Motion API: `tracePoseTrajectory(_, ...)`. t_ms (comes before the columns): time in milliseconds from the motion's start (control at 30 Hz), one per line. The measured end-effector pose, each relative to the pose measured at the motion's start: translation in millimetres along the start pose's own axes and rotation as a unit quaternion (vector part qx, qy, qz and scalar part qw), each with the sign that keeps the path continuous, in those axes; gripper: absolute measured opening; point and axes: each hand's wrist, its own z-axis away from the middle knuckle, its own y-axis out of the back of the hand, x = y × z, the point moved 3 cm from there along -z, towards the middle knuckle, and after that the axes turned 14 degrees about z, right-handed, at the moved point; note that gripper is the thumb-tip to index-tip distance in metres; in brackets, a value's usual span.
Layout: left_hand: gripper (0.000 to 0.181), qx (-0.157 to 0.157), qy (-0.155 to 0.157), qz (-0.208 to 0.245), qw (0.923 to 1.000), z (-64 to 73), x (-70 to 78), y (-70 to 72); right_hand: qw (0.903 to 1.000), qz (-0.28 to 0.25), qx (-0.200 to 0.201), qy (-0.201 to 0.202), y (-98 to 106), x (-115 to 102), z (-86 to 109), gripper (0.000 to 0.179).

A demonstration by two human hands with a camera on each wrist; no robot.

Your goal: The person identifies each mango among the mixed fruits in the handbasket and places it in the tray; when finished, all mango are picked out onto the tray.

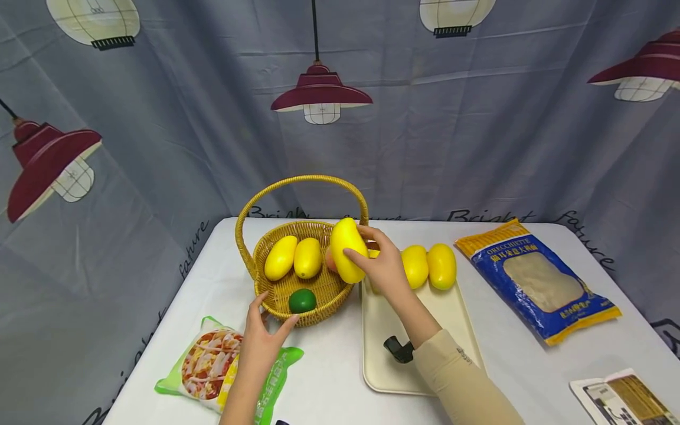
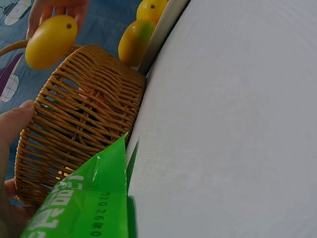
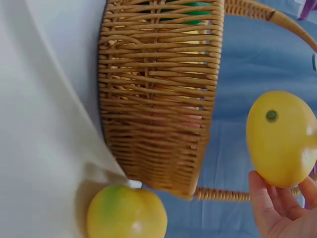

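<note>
The right hand (image 1: 383,268) holds a yellow mango (image 1: 347,249) up in the air, right over the edge of the woven basket (image 1: 276,298). Its grip is closed around the fruit, with the fingers curled over one side and the thumb on the other, so the mango cannot slip and fall. The left hand (image 1: 262,339) rests against the near wall of the basket with its fingers spread and fairly straight. That grip is open and squeezes nothing; it looks like it is there to keep the light basket from sliding on the worktop (image 1: 329,378). Inside the basket lie two more yellow mangoes (image 1: 294,258) side by side and a small green lime (image 1: 302,301) close to the front. Just beside the basket sits a cream tray (image 1: 388,330), and two mangoes on the tray (image 1: 428,266) lie at its far end, within easy reach of the right hand. A green snack bag (image 1: 212,366) lies flat under the left wrist, and a blue and yellow pasta bag (image 1: 536,280) lies well apart on the right.
</note>
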Motion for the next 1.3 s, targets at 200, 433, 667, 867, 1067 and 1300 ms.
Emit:
tracePoseTrajectory(200, 0.102, -0.003, 0.000, 0.007, 1.0000, 0.0, 0.1, 0.4, 0.9992, 0.008, -0.010, -0.037, 15.1, 12.1, 16.9, 0.059)
tracePoseTrajectory(433, 0.102, -0.009, 0.007, 0.000, 0.9999, 0.5, 0.7, 0.7, 0.9958, 0.038, -0.016, -0.082, 23.0, 33.5, 39.6, 0.059)
tracePoseTrajectory(667, 0.096, -0.009, -0.008, 0.012, 0.9999, -1.0, 0.6, 1.6, 0.9909, 0.028, -0.028, -0.129, 22.1, 53.4, 64.1, 0.061)
tracePoseTrajectory(867, 0.098, -0.008, -0.010, 0.008, 0.9999, -1.6, 0.2, 0.2, 0.9815, 0.062, -0.058, -0.171, 19.2, 62.4, 80.7, 0.064)
tracePoseTrajectory(1067, 0.099, -0.012, -0.005, 0.007, 0.9999, -1.0, 2.6, 0.3, 0.9778, 0.077, -0.077, -0.179, 13.4, 70.5, 91.0, 0.065)
tracePoseTrajectory(1300, 0.098, -0.013, -0.004, 0.006, 0.9999, -1.6, 2.6, -0.2, 0.9788, 0.078, -0.092, -0.165, 7.5, 70.0, 95.7, 0.065)
